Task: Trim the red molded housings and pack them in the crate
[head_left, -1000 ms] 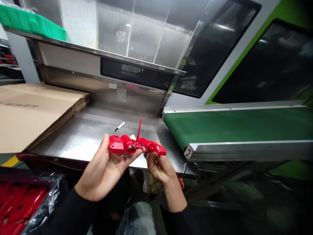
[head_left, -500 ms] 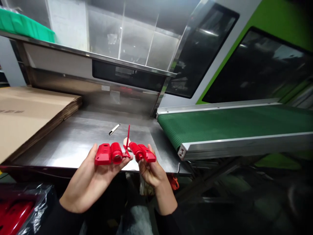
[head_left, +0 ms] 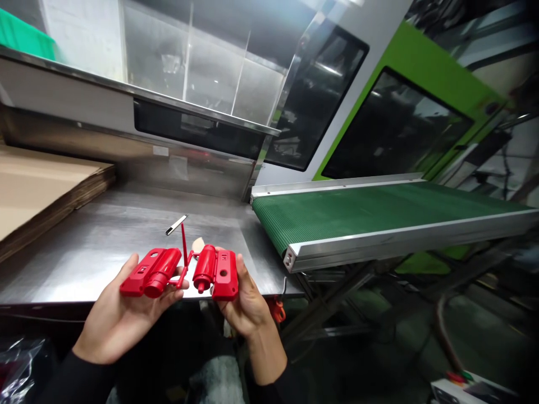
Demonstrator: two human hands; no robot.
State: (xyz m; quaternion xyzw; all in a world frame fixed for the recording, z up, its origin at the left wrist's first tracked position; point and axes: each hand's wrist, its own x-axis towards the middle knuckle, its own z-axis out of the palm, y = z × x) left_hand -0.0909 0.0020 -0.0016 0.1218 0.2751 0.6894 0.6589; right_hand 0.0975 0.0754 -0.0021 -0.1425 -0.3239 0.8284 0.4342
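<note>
Two glossy red plastic parts are held side by side above the front edge of the metal table. The left red part lies across the palm and fingers of my left hand. My right hand grips the right red part at its outer side, thumb along the edge. Between them stands a thin red sprue, with short branches that reach toward both parts. Behind the parts, a small beige round piece and a utility knife lie on the table.
Stacked cardboard is at the left. A green conveyor belt extends to the right beside a green and white machine. A green bin sits on the upper shelf. Orange-handled tool hangs under the table edge.
The view has swung right. Both red parts have turned in my hands: the right one now shows its flat face with holes, and the left one is tilted.
</note>
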